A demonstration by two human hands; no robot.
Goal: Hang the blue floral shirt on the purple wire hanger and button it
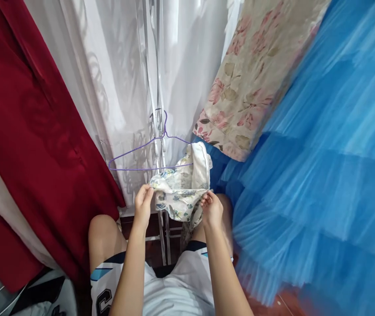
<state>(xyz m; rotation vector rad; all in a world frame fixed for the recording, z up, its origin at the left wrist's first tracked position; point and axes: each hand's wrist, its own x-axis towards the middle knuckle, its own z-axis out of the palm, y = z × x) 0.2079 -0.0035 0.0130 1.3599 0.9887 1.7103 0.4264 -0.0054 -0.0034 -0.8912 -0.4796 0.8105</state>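
A small white garment with a blue and green floral print [182,186] is draped over the right end of a thin purple wire hanger [131,158]. My left hand [143,204] pinches the garment's left edge. My right hand [211,208] grips its right edge, so the cloth is stretched between both hands just above my knees. The hanger's hook [165,120] points up in front of a white sheer curtain [124,79], and I cannot tell what the hook hangs on.
A dark red curtain [26,131] fills the left side. A beige floral dress [256,74] hangs at the upper right beside a large blue tulle skirt [322,175]. A metal rack's legs [165,239] stand between my knees.
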